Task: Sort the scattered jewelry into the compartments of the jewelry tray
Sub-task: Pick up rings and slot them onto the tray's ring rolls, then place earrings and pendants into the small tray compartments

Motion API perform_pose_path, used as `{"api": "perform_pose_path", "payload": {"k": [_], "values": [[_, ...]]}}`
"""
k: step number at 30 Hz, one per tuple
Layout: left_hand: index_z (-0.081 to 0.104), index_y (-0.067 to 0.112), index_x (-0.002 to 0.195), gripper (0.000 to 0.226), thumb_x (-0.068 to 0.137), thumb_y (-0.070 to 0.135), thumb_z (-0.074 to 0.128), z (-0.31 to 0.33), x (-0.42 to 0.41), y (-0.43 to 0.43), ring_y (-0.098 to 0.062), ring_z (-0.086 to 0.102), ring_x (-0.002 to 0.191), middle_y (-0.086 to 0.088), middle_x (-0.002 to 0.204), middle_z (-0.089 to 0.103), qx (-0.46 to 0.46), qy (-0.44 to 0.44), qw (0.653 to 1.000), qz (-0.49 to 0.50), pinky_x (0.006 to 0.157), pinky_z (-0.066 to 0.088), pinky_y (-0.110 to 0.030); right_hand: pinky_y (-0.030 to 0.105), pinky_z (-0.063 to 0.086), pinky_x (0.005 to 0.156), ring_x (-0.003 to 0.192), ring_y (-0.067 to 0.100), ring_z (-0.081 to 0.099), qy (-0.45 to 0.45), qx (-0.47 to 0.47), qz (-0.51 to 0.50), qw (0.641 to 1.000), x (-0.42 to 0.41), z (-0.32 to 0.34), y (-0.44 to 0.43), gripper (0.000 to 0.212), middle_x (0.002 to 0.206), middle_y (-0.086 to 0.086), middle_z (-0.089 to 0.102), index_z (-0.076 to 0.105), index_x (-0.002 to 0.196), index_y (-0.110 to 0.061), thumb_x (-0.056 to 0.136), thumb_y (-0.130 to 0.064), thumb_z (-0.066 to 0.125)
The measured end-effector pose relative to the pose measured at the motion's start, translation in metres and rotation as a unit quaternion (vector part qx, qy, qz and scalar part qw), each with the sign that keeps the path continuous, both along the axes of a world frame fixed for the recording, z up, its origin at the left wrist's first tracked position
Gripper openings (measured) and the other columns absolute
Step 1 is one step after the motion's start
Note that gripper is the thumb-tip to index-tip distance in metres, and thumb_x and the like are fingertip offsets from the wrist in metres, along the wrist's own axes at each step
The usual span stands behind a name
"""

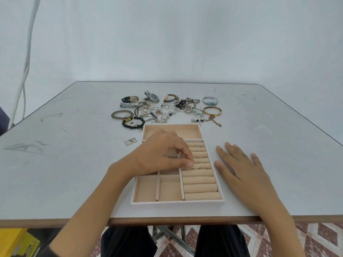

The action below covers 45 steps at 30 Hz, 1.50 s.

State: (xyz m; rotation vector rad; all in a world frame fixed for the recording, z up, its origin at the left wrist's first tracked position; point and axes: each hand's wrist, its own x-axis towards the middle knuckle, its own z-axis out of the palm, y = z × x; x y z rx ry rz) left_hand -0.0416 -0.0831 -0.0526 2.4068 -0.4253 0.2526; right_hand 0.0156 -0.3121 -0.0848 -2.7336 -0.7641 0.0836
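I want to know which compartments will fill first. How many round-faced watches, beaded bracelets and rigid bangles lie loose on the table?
Round-faced watches: 3 – black-strap watch, silver watch, brown-strap watch
Beaded bracelets: 2 – brown bracelet, black bracelet
Bangles: 2 – gold bangle, silver bangle
Total: 7; the tangled small pieces are too small to count.

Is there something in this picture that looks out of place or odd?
A small flat tag lies alone on the table, left of the tray and apart from the jewelry pile. The table also bears dark scuff marks. Nothing looks spilled or broken.
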Motion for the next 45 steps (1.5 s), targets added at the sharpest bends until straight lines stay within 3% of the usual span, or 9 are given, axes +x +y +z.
{"api": "perform_pose_path", "payload": {"k": [8, 15, 18, 22, 26, 30, 34, 39, 45], "values": [[0.075, 0.026, 0.082, 0.013, 0.077, 0.038, 0.073, -0.002, 0.003, 0.007, -0.009, 0.058, 0.090, 0.016, 0.081, 0.070, -0.027, -0.002, 1.000, 0.015, 0.085, 0.043, -0.026, 0.036, -0.008, 0.119, 0.145, 0.001, -0.009, -0.003, -0.007, 0.002, 1.000, 0.001, -0.001, 0.000, 0.055, 0.159, -0.015, -0.004, 0.008, 0.151, -0.040, 0.098, -0.052, 0.017], [0.076, 0.022, 0.082, 0.006, 0.079, 0.026, 0.077, 0.001, 0.003, 0.018, -0.005, 0.058, 0.083, 0.017, 0.078, 0.069, -0.057, -0.025, 0.997, 0.048, 0.077, 0.044, -0.016, 0.035, -0.001, 0.120, 0.146, 0.002, -0.001, -0.011, -0.018, 0.002, 1.000, -0.001, 0.007, 0.000, 0.053, 0.160, -0.015, 0.004, 0.014, 0.150, -0.040, 0.099, -0.051, 0.021], [0.076, 0.022, 0.080, 0.003, 0.077, 0.024, 0.077, 0.008, 0.005, 0.029, 0.000, 0.057, 0.077, 0.019, 0.075, 0.067, -0.097, -0.038, 0.989, 0.106, 0.071, 0.037, -0.005, 0.034, 0.012, 0.117, 0.144, 0.004, 0.013, -0.013, -0.028, 0.005, 1.000, 0.003, 0.016, 0.000, 0.051, 0.157, -0.014, 0.018, 0.027, 0.147, -0.040, 0.097, -0.053, 0.030], [0.075, 0.023, 0.079, 0.005, 0.079, 0.028, 0.075, 0.011, 0.023, 0.056, 0.002, 0.054, 0.066, 0.013, 0.076, 0.070, -0.101, -0.093, 0.967, 0.215, 0.065, 0.039, -0.010, 0.029, 0.036, 0.087, 0.117, 0.010, 0.050, 0.030, 0.019, -0.013, 0.999, 0.024, 0.042, 0.008, 0.031, 0.126, -0.014, 0.056, 0.060, 0.118, -0.039, 0.092, -0.050, 0.049], [0.072, 0.034, 0.078, 0.009, 0.077, 0.043, 0.073, 0.007, 0.046, 0.093, -0.009, 0.058, 0.072, 0.013, 0.078, 0.070, -0.077, -0.087, 0.941, 0.319, 0.077, 0.051, -0.033, 0.031, 0.043, 0.080, 0.097, 0.014, 0.060, 0.004, 0.095, -0.002, 0.995, 0.054, 0.064, 0.042, 0.018, 0.098, -0.011, 0.065, 0.068, 0.100, -0.033, 0.085, -0.043, 0.062], [0.072, 0.033, 0.082, 0.008, 0.077, 0.037, 0.076, 0.002, 0.061, 0.112, -0.007, 0.056, 0.074, 0.010, 0.084, 0.069, -0.041, -0.017, 0.943, 0.331, 0.086, 0.051, -0.040, 0.031, 0.043, 0.079, 0.097, 0.016, 0.057, -0.035, 0.109, 0.051, 0.992, 0.075, 0.081, 0.100, 0.011, 0.092, -0.009, 0.064, 0.070, 0.093, -0.030, 0.084, -0.033, 0.065], [0.072, 0.039, 0.077, 0.012, 0.071, 0.048, 0.077, -0.007, 0.069, 0.115, -0.010, 0.060, 0.083, 0.010, 0.087, 0.070, 0.017, 0.057, 0.948, 0.314, 0.087, 0.051, -0.039, 0.028, 0.041, 0.071, 0.094, 0.020, 0.061, -0.057, 0.076, 0.098, 0.991, 0.092, 0.076, 0.157, 0.009, 0.096, -0.004, 0.065, 0.072, 0.088, -0.029, 0.080, -0.028, 0.068], [0.072, 0.037, 0.080, 0.007, 0.077, 0.043, 0.075, -0.010, 0.071, 0.110, -0.006, 0.057, 0.073, 0.011, 0.085, 0.070, 0.056, 0.045, 0.941, 0.330, 0.074, 0.048, -0.030, 0.029, 0.038, 0.070, 0.095, 0.022, 0.063, -0.088, 0.008, 0.122, 0.989, 0.101, 0.067, 0.196, 0.013, 0.104, 0.000, 0.067, 0.072, 0.091, -0.027, 0.080, -0.021, 0.070], [0.075, 0.032, 0.081, 0.010, 0.076, 0.042, 0.075, -0.012, 0.071, 0.108, -0.008, 0.057, 0.070, 0.009, 0.080, 0.070, 0.070, 0.019, 0.939, 0.336, 0.079, 0.049, -0.033, 0.031, 0.039, 0.069, 0.094, 0.024, 0.063, -0.111, -0.036, 0.121, 0.986, 0.101, 0.060, 0.210, 0.018, 0.104, 0.001, 0.066, 0.075, 0.088, -0.025, 0.077, -0.012, 0.072]]}}
